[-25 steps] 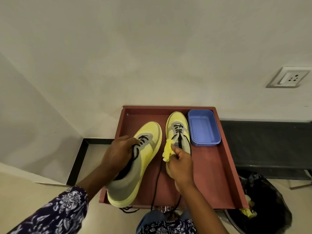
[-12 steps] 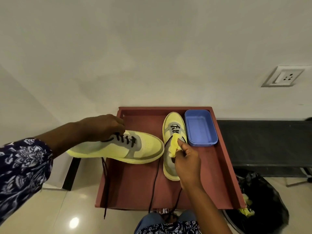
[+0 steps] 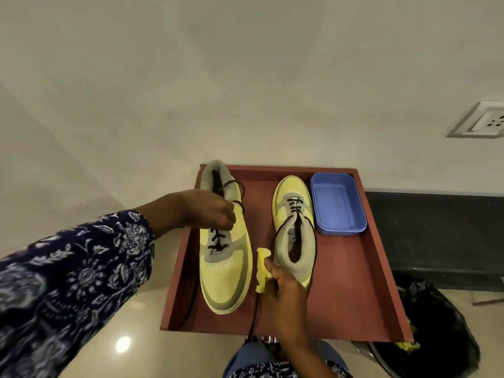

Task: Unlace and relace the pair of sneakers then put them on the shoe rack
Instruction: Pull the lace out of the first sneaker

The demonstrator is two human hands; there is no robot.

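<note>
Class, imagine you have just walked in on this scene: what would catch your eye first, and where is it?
Two bright yellow and grey sneakers with black laces lie toe to heel on a reddish-brown wooden tray: the left sneaker under the left hand, the right sneaker beside a blue plastic tub. The right hand pinches a crumpled yellow cloth between them.

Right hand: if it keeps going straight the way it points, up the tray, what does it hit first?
Likely the heel of the right-side sneaker: the right hand, pinching a yellow cloth, points up the red tray with that heel just ahead. Height is unclear, so it may pass over.
</note>
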